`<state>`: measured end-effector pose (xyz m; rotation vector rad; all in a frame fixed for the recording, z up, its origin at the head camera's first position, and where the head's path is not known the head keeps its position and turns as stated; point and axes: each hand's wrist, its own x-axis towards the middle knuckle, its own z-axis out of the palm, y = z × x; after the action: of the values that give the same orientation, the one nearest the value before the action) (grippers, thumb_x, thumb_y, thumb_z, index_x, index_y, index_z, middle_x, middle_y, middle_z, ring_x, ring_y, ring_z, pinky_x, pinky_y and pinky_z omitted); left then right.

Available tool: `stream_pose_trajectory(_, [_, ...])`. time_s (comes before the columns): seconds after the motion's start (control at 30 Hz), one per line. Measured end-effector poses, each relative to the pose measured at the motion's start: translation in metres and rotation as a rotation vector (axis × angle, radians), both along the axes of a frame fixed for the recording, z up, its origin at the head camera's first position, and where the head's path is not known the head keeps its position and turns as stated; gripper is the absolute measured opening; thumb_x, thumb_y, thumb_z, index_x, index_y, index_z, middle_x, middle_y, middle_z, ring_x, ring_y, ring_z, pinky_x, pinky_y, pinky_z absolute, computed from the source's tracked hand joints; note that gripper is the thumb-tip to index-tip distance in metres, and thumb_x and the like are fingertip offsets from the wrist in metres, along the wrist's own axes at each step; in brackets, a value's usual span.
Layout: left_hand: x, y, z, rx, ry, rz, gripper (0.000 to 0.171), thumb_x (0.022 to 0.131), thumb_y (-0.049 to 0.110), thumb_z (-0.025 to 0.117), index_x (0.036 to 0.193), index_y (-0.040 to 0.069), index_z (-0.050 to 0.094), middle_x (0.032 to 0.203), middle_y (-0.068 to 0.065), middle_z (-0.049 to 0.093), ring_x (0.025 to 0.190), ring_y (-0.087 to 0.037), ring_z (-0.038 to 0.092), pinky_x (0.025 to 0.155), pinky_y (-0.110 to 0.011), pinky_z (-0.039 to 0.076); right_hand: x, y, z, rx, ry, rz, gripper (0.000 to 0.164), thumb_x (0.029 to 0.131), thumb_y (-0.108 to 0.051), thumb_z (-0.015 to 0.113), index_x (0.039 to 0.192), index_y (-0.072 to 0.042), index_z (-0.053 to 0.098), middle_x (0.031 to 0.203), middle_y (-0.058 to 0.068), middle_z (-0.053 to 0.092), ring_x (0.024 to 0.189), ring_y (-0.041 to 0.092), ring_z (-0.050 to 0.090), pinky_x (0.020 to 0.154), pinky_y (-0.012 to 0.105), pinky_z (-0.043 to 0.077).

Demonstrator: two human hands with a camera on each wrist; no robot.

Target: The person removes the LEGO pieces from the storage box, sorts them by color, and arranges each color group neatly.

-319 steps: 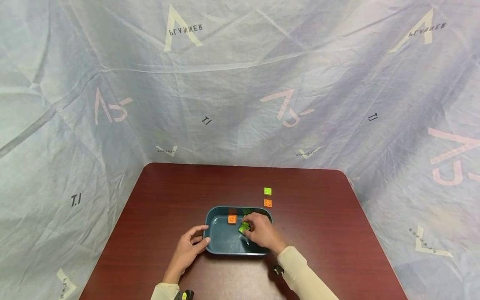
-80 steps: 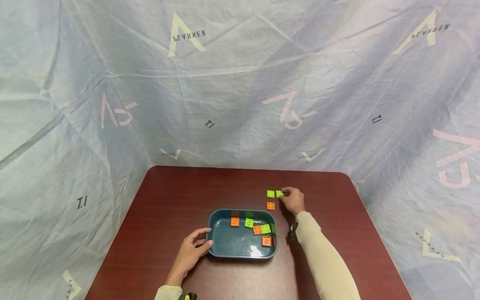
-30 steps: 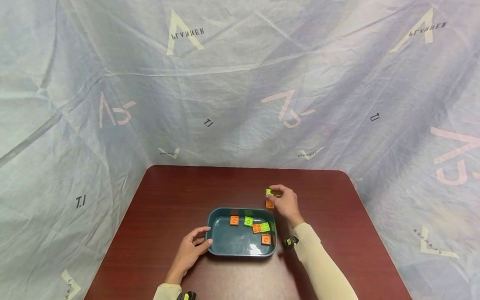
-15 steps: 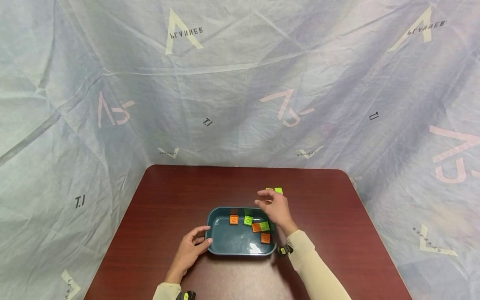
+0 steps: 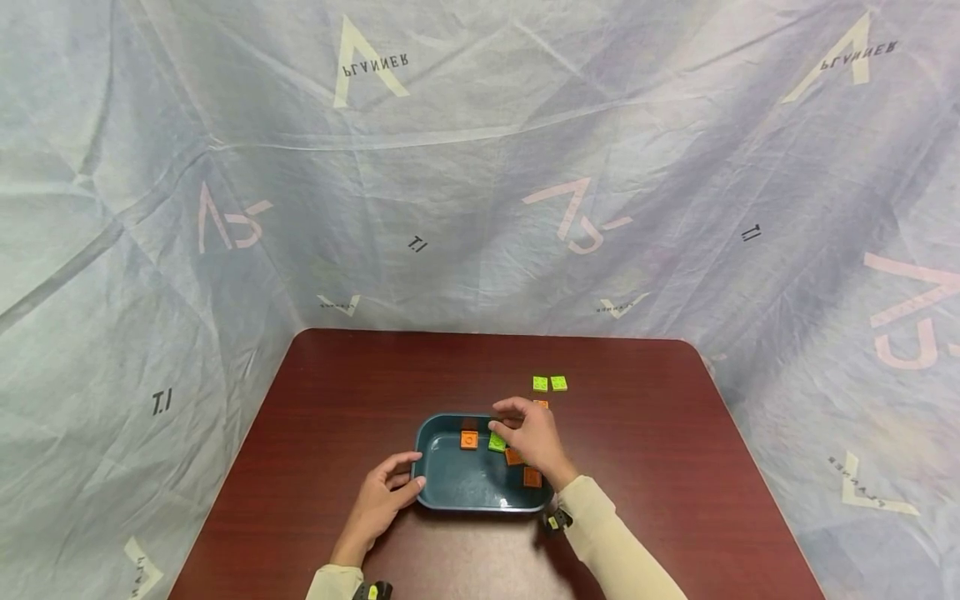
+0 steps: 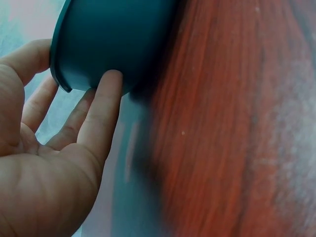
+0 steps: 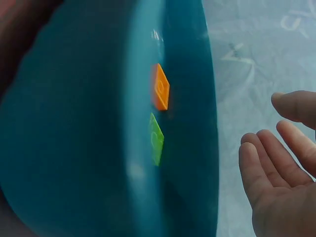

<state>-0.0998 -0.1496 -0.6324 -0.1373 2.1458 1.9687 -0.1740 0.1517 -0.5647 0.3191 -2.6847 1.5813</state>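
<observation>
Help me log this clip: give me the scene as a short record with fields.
Container: glossy dark-teal rounded rectangular tray
Left hand: touches the tray's left end
Right hand: above the tray, nothing visibly held
In tray: three orange square plastic bricks, one lime-green square plastic brick visible
On reddish-brown wood-look table: two lime-green bricks, one partly hidden orange brick

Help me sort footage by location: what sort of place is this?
Probably a makeshift recording booth: printed sheeting hangs behind and on both sides of a reddish-brown table, and dark wrist-worn devices show. Any room beyond is hidden.
</observation>
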Motion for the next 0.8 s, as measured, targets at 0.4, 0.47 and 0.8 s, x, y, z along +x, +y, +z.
stream_pose_trajectory(0.4, [0.001,0.001,0.003,0.029,0.008,0.002,0.049,0.093,0.022,0.084,0.139,0.019,0.068,0.134,-0.013,0.067,0.117,-0.026,0.069,0.082,-0.031,0.062,0.003,-0.013,-0.019,0.063,0.059,0.088,0.028,0.094,-0.016,0.083,0.120,-0.008,0.076,0.116,0.011,0.076,0.106,0.030,0.076,0.090,0.044,0.063])
stream_pose_trajectory(0.47, [0.001,0.002,0.003,0.031,0.011,0.001,0.049,0.093,0.021,0.084,0.139,0.018,0.068,0.134,-0.014,0.067,0.116,-0.026,0.069,0.082,-0.030,0.062,0.003,-0.014,-0.021,0.070,0.052,0.093,0.028,0.094,-0.014,0.083,0.120,-0.008,0.076,0.116,0.011,0.076,0.107,0.029,0.075,0.092,0.043,0.063])
stream_pose_trajectory(0.8, [0.000,0.000,0.001,0.031,0.010,-0.002,0.048,0.093,0.022,0.084,0.139,0.019,0.068,0.135,-0.013,0.067,0.118,-0.027,0.069,0.083,-0.031,0.063,-0.001,-0.020,-0.030,0.096,-0.005,0.122,0.030,0.095,-0.012,0.081,0.123,-0.005,0.075,0.118,0.013,0.076,0.106,0.030,0.075,0.091,0.045,0.062])
